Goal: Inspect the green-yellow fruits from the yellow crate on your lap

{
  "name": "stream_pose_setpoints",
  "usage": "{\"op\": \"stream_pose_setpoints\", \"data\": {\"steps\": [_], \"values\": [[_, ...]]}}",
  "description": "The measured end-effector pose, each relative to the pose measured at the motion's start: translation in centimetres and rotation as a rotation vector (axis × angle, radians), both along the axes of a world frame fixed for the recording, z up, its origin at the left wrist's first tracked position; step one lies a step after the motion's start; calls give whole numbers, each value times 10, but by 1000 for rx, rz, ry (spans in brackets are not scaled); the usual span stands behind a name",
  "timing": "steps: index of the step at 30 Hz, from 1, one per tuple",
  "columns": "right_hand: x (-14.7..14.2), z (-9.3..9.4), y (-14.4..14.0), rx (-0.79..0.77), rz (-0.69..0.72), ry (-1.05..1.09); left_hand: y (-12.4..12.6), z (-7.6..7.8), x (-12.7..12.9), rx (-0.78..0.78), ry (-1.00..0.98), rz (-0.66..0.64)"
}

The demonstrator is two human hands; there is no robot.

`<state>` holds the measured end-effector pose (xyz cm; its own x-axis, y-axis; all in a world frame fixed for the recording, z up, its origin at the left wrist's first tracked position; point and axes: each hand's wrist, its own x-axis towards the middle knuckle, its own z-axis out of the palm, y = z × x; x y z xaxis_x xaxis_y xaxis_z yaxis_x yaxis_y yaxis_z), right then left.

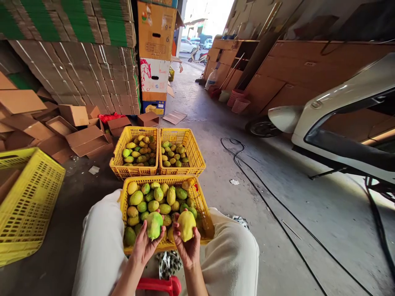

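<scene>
My left hand (146,243) is closed around a green fruit (154,225) with a pale yellowish patch; it looks like a papaya or a large lemon. In my right hand (189,248) sits a yellow fruit (187,225) of the same kind, gripped by thumb and fingers. Both fruits are held up side by side, apart from each other, over the near edge of a yellow plastic crate (203,205). That crate stands between my knees and holds many green and yellow fruits (164,209). The fruits in my hands hide part of its contents.
Behind stand two more crates of fruit, a left crate (115,160) and a right crate (197,154). A large yellow crate (33,205) is at left, near loose cardboard boxes (86,137). Black cables (271,205) cross the floor before a white scooter (308,119). A red stool (157,284) shows below.
</scene>
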<state>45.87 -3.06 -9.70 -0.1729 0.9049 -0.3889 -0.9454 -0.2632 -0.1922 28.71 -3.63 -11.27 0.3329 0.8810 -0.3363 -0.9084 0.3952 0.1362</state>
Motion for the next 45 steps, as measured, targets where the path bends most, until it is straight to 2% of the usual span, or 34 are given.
{"op": "stream_pose_setpoints", "data": {"steps": [5,13,17,21,26,29,32,36,41,45], "values": [[-3,8,5,25,29,-38,2,16,4,-76,12,-22],[-2,9,5,-39,33,35,2,-5,4,124,16,-2],[-1,0,-1,-43,57,15,-2,0,9,52,63,-85],[-2,-3,-3,-57,63,0,-2,8,8,-4,91,-99],[-1,6,0,-41,87,67,1,10,3,162,7,-80],[1,8,1,-15,141,58,2,3,1,239,-28,-76],[1,3,0,-5,123,22,1,-9,1,270,-58,-63],[-3,-4,-1,-6,140,-19,-4,-16,2,171,-46,-101],[-7,-5,-1,-12,149,-89,-3,2,4,-6,34,-97],[-6,-3,1,-18,141,-97,1,11,5,-26,4,-58]]}}
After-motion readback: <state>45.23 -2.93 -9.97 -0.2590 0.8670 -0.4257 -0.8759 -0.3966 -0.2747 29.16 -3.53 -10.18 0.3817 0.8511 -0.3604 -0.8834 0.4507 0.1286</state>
